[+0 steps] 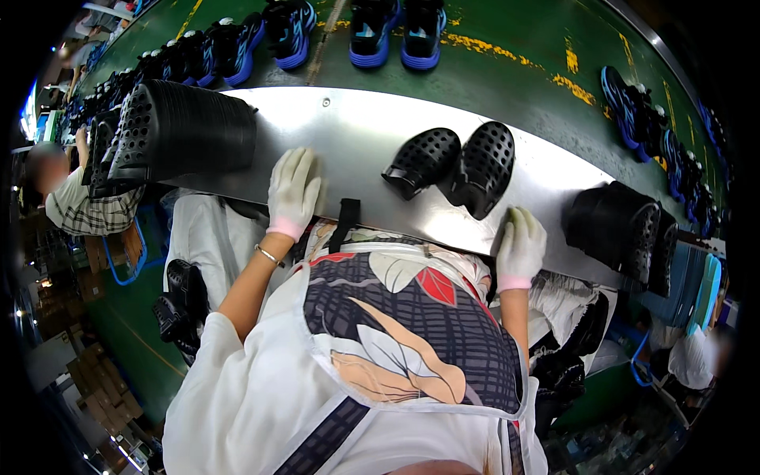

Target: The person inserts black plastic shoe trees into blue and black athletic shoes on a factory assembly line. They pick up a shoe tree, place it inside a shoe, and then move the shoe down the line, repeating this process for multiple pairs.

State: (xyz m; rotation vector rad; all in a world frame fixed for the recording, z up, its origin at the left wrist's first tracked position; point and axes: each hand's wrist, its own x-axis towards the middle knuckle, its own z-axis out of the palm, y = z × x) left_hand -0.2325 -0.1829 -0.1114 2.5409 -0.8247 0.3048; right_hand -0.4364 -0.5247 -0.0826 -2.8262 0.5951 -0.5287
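My left hand (292, 192), in a white glove with a pink cuff, lies flat on the metal table (348, 131) near its front edge. Its fingers are stretched out and it holds nothing. Gloved the same way, my right hand (522, 245) rests at the table's front edge, fingers extended, with nothing in it. Between the hands, nearer the right one, lie two black shoe-shaped plastic inserts full of round holes, a left insert (423, 161) and a right insert (484, 168). They lie side by side, toes pointing away from me; neither hand touches them.
A tight nested stack of black inserts (186, 131) stands at the table's left end, a smaller stack (613, 229) at its right. Beyond the table, black-and-blue sneakers (293, 36) line the green surface (507, 87). A person (91, 198) sits at far left.
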